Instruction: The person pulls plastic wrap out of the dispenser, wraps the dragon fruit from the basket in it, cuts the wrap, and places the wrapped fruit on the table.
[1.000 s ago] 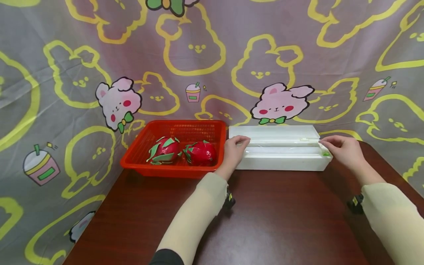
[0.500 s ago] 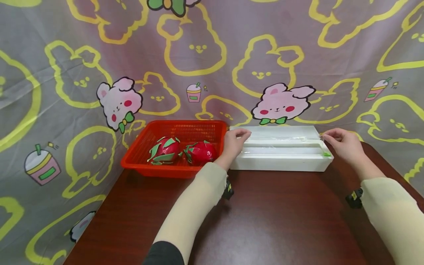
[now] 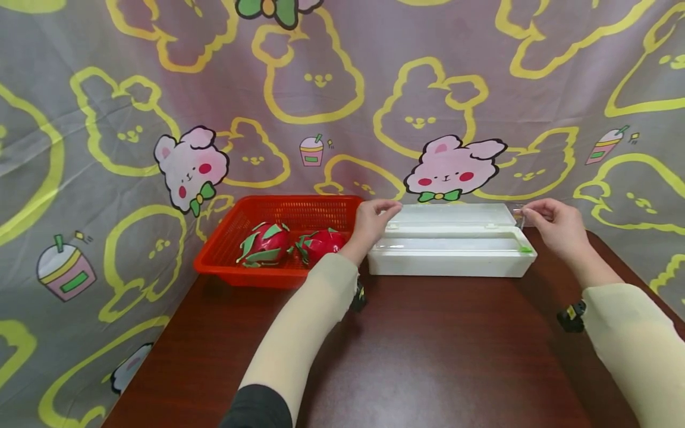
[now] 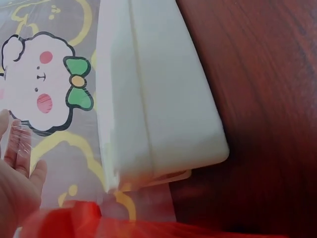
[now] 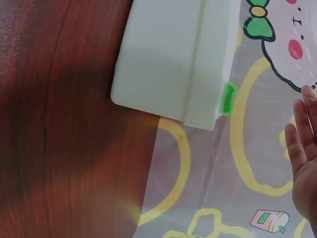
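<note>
A long white cling film dispenser (image 3: 455, 265) stands on the table with its lid (image 3: 449, 215) tipped back against the curtain. The left hand (image 3: 371, 229), above the dispenser's left end, pinches clear cling film between thumb and fingertips. Over the right end, the right hand (image 3: 559, 236) pinches the other side of the cling film (image 3: 518, 216). That film is nearly invisible between the hands; a few glints show. A small green slider (image 5: 228, 99) sits at the dispenser's right end. Both wrist views catch the fingers only at their outer edges, beside the white box.
Left of the dispenser, an orange-red plastic basket (image 3: 283, 278) holds two dragon fruits, one whole-looking (image 3: 266, 244) and one (image 3: 321, 242) partly behind the left arm. A patterned curtain (image 3: 342, 89) hangs right behind. The dark wooden table (image 3: 439, 351) extends toward the person.
Both hands have risen slightly, the left also shifting a little left. The film's edge, earlier low across the open box, has been lifted up between them. Basket and fruits stay put.
</note>
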Action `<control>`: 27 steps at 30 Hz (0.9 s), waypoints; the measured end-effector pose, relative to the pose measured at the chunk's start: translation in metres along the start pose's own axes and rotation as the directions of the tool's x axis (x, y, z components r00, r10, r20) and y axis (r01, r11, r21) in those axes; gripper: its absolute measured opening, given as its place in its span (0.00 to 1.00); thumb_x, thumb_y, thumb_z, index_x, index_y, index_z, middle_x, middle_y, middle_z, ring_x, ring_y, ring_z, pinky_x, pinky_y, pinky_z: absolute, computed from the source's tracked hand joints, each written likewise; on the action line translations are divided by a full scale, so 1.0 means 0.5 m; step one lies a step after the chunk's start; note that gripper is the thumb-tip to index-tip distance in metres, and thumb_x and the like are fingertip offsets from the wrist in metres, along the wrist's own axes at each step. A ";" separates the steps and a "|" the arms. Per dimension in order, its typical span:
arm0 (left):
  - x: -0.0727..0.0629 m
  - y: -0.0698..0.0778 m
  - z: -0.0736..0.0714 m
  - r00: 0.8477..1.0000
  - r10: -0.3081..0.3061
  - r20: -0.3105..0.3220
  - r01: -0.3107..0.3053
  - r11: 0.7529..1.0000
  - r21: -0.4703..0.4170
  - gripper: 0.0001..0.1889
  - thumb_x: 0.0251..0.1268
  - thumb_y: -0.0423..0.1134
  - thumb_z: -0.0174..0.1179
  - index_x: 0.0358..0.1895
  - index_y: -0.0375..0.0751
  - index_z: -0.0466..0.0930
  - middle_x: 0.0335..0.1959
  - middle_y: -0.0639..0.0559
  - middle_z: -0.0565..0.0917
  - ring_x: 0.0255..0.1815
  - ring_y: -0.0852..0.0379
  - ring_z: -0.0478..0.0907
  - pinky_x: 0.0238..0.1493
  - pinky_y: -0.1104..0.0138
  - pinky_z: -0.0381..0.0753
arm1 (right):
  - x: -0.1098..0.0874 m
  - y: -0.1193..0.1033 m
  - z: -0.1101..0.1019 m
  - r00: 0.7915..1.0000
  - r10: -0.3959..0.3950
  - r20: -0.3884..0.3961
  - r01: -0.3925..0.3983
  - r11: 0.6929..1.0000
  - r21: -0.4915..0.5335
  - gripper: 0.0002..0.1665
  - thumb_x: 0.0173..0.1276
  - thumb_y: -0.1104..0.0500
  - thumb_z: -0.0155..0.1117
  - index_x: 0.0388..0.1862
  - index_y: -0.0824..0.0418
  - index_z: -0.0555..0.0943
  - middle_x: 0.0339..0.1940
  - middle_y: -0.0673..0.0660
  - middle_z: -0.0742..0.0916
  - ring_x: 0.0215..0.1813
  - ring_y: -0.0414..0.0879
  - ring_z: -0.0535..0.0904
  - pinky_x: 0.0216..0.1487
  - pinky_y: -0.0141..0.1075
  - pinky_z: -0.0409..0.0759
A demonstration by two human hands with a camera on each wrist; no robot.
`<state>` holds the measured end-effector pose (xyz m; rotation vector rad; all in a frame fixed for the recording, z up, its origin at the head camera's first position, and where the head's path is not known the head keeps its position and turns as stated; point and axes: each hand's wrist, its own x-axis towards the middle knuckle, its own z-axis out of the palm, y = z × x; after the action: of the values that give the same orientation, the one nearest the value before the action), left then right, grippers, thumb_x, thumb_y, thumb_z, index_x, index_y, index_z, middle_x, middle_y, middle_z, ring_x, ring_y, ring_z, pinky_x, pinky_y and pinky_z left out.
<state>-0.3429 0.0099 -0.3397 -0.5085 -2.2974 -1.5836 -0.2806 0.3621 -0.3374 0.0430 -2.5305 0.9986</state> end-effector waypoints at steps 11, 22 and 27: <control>0.016 0.021 -0.019 0.999 0.008 0.033 -0.008 1.000 0.007 0.11 0.61 0.40 0.68 0.45 0.40 0.88 0.40 0.52 0.87 0.40 0.60 0.80 0.42 0.73 0.79 | 0.012 -0.021 -0.021 0.999 -0.019 -0.035 0.019 1.000 0.006 0.21 0.75 0.50 0.55 0.49 0.68 0.79 0.30 0.22 0.76 0.36 0.21 0.70 0.30 0.19 0.68; 0.027 0.049 -0.036 0.998 0.039 0.058 -0.037 0.999 -0.027 0.12 0.61 0.40 0.68 0.45 0.39 0.87 0.40 0.51 0.87 0.40 0.59 0.81 0.40 0.72 0.79 | 0.016 -0.042 -0.038 0.999 -0.014 -0.051 0.017 0.997 0.070 0.22 0.75 0.49 0.54 0.50 0.69 0.76 0.30 0.21 0.76 0.37 0.23 0.73 0.34 0.18 0.68; 0.032 0.060 -0.041 0.996 0.063 0.059 -0.062 0.998 -0.032 0.10 0.61 0.38 0.67 0.44 0.38 0.88 0.39 0.50 0.87 0.39 0.59 0.80 0.39 0.72 0.78 | 0.017 -0.052 -0.049 0.999 -0.011 -0.050 0.015 0.997 0.081 0.23 0.74 0.48 0.55 0.49 0.69 0.75 0.30 0.22 0.77 0.38 0.22 0.72 0.37 0.18 0.67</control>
<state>-0.3427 0.0023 -0.3006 -0.6375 -2.2804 -1.5969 -0.2747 0.3600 -0.3012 0.0577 -2.4406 1.0838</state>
